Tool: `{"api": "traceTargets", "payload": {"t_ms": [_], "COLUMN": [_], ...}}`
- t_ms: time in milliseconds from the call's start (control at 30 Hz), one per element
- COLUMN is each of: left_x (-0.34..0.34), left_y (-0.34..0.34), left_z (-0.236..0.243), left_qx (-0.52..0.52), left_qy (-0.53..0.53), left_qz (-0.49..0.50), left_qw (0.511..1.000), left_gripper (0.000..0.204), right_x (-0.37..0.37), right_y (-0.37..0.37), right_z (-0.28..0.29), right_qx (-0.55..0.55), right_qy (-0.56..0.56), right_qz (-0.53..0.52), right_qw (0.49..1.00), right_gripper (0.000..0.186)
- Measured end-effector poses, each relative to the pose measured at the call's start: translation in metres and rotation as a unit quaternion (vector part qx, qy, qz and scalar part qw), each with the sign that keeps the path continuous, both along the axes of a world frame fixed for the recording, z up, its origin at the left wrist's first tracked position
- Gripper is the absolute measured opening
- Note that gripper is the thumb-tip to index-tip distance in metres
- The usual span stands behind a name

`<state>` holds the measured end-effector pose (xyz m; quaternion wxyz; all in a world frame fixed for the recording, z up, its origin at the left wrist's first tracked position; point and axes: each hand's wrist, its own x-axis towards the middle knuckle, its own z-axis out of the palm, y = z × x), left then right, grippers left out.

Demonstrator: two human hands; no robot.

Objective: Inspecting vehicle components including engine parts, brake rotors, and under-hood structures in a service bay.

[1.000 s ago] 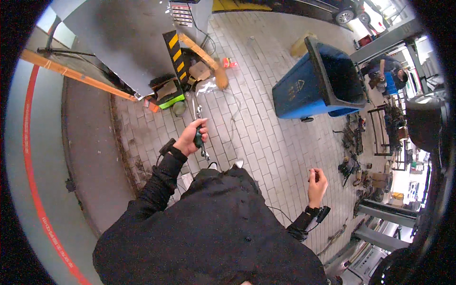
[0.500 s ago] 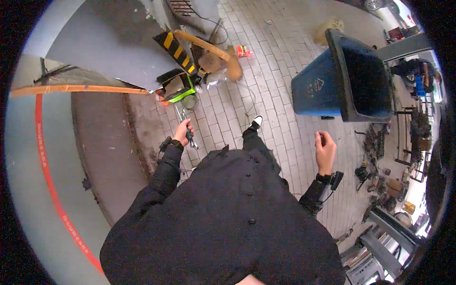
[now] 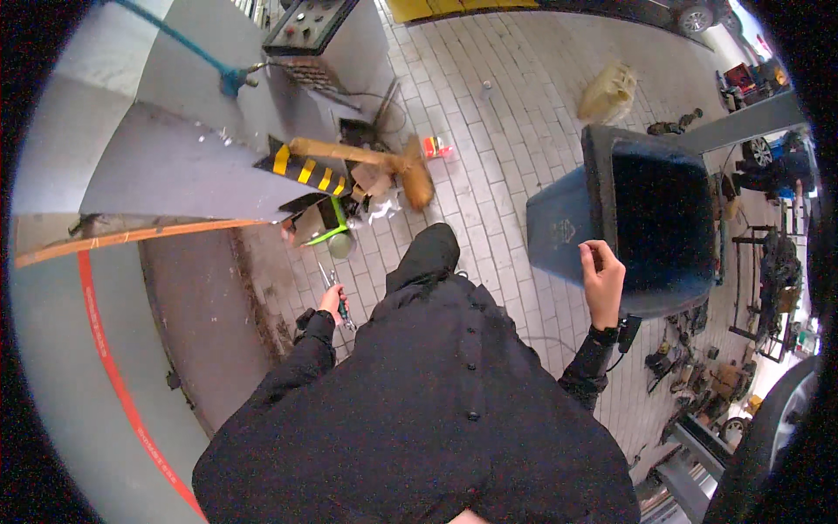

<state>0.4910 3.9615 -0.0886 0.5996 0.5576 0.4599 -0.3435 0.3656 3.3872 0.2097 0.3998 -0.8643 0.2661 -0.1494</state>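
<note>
My left hand [image 3: 330, 301] is closed around slim shiny metal hand tools [image 3: 327, 276]. One has a dark green grip, and a metal end shows below the fingers; their exact kind is too small to tell. It is held low on the left, near a bright green-edged box-like thing [image 3: 336, 225]. My right hand [image 3: 602, 284] is raised in front of a blue wheeled bin [image 3: 555, 223], overlapping its side and rim in view. Its thumb and fingers are curled together; whatever is inside them, if anything, is hidden.
Beside the grey cabinet [image 3: 349, 74] lie a black-and-yellow striped board [image 3: 305, 173], a brown brush-like thing [image 3: 415, 179] and a red packet [image 3: 435, 147]. A pale sack [image 3: 608, 92] rests beyond the bin. Metal racks [image 3: 768, 262] and loose parts line the right.
My view has shifted forward, so the bin and floor clutter sit lower in the picture. My right hand now overlaps the bin. One leg has swung forward; the left hand still grips the tools.
</note>
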Motion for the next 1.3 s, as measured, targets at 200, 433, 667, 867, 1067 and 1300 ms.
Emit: {"api": "traceTargets", "payload": {"t_ms": [200, 433, 667, 867, 1067, 1300], "left_x": [0.116, 0.320, 0.511, 0.578, 0.550, 0.530], "left_y": [-0.109, -0.247, -0.386, -0.428, -0.416, -0.364], "left_z": [-0.021, -0.048, 0.023, 0.003, -0.039, -0.139], "left_qx": [0.003, -0.018, -0.034, -0.041, 0.038, 0.141], "left_qy": [0.007, -0.009, -0.176, -0.181, -0.084, -0.272], "left_qz": [-0.075, -0.140, -0.251, -0.254, -0.275, -0.657], "left_qw": [0.997, 0.990, 0.951, 0.949, 0.957, 0.689], "left_gripper": [0.021, 0.020, 0.022, 0.023, 0.020, 0.020], "right_x": [0.122, 0.273, 0.398, 0.459, 0.504, 0.577], "right_y": [-0.020, -0.049, -0.118, -0.194, -0.277, -0.400], "right_z": [0.033, 0.039, 0.081, 0.090, 0.072, 0.031], "right_qx": [0.044, 0.049, 0.014, 0.008, 0.039, 0.031], "right_qy": [0.013, 0.000, -0.011, -0.029, -0.016, -0.062], "right_qz": [0.039, 0.095, 0.096, 0.034, -0.002, 0.040], "right_qw": [0.998, 0.994, 0.995, 0.999, 0.999, 0.997], "right_gripper": [0.014, 0.015, 0.014, 0.014, 0.014, 0.015]}}
